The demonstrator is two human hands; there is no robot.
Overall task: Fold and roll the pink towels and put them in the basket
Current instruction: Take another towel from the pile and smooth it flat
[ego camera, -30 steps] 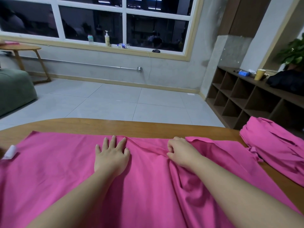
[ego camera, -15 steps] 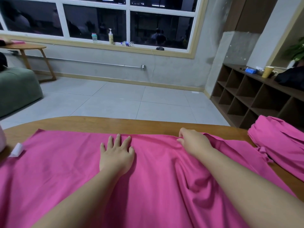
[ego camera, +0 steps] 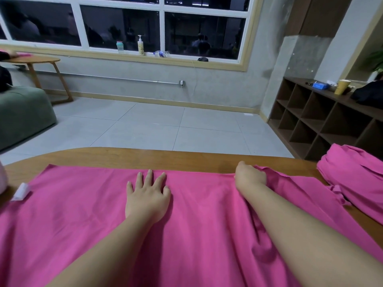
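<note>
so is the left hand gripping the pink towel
No, the left hand lies flat with fingers spread, pressing on the pink towel, while the right hand pinches its far edge.

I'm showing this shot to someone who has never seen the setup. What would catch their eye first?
The big pink towel spread across the wooden table fills the lower half of the view. On it, the left hand presses flat near the far edge, while the right hand grips that edge further right, where the cloth bunches. A second heap of pink towels lies at the table's right end.
</note>
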